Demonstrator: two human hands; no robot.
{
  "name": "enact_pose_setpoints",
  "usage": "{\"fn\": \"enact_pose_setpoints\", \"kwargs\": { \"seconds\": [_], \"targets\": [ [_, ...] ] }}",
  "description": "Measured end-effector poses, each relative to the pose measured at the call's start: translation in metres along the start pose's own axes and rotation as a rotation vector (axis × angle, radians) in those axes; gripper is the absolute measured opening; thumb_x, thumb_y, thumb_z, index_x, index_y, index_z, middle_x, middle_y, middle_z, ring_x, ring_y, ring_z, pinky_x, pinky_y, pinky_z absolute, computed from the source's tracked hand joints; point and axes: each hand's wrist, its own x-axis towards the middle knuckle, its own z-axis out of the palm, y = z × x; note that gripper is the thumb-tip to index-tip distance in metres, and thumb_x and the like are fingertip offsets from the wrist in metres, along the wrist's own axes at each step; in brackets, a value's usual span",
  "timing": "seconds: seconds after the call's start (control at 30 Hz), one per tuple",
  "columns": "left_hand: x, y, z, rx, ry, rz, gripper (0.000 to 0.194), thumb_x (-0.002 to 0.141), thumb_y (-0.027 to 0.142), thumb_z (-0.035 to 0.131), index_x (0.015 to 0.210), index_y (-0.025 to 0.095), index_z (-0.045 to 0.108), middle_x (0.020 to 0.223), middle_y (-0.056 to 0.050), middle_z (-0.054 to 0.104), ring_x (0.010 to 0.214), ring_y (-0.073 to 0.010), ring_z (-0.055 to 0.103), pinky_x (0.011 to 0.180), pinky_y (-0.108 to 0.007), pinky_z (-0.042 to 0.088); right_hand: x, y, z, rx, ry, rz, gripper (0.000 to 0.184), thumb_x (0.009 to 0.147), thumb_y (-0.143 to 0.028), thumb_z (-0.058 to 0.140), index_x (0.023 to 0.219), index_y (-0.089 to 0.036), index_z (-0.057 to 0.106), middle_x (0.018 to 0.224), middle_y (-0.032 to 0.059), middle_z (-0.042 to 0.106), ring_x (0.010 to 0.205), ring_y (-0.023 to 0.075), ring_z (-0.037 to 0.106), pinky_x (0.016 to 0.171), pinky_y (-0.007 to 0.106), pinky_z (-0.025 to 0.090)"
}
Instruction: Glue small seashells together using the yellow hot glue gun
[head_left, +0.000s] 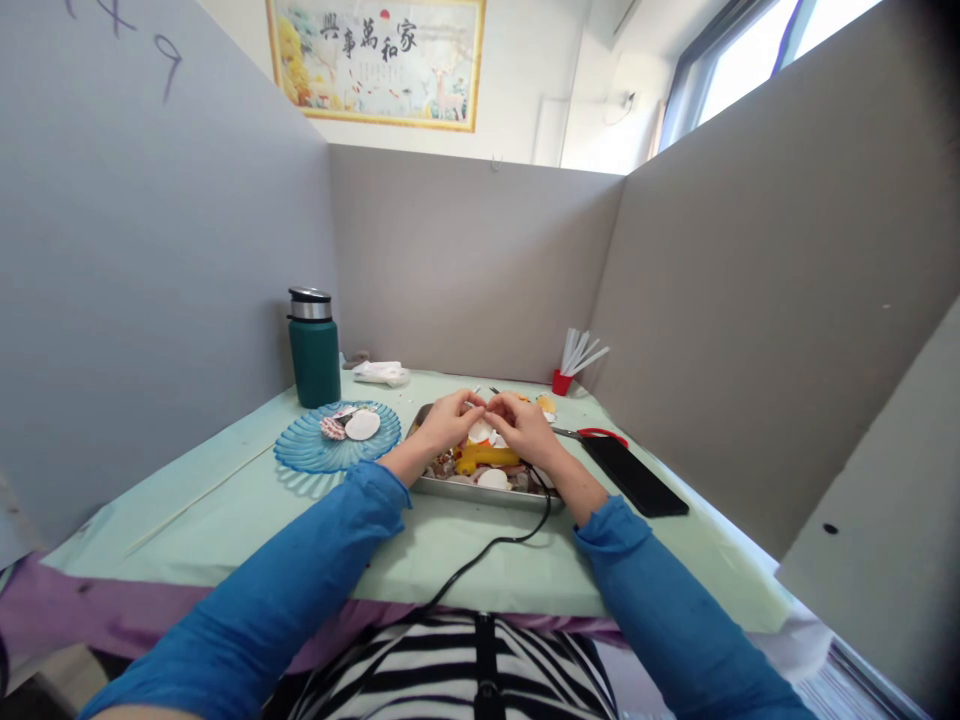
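My left hand (450,420) and my right hand (520,424) meet above a metal tray (480,491), fingertips pinched together and nearly touching. Whatever lies between the fingers is too small and hidden to make out. Just under them, inside the tray, are white round pieces (493,479) that look like shells. Among these rests a yellow tool (486,457) that looks like a glue gun, its black cord (480,553) running over the near table edge towards me. Part of the tray is covered by my hands and wrists.
Left of the tray, a blue fluted plate (292,447) bears shells (363,425). Behind it stands a green bottle (315,352). At right lie red-handled scissors (604,435) and a black phone (637,477). A red cup (561,382) holds white sticks; grey partitions (480,265) enclose the table.
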Motion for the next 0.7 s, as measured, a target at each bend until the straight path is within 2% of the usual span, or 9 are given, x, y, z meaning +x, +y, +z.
{"fn": "enact_pose_setpoints", "kwargs": {
  "seconds": [0.7],
  "targets": [
    [-0.0006,0.0033,-0.0009,0.026,0.005,-0.001,0.025,0.081,0.033,0.050,0.094,0.015,0.060,0.052,0.004,0.054,0.039,-0.0085,0.051,0.040,-0.016,0.034,0.0003,0.0006,0.0002,-0.015,-0.027,0.006,0.014,0.086,-0.031,0.053,0.085,-0.018,0.059,0.072,0.0007,0.063,0.062,0.0122,0.052,0.058,0.023,0.036]
  ]
}}
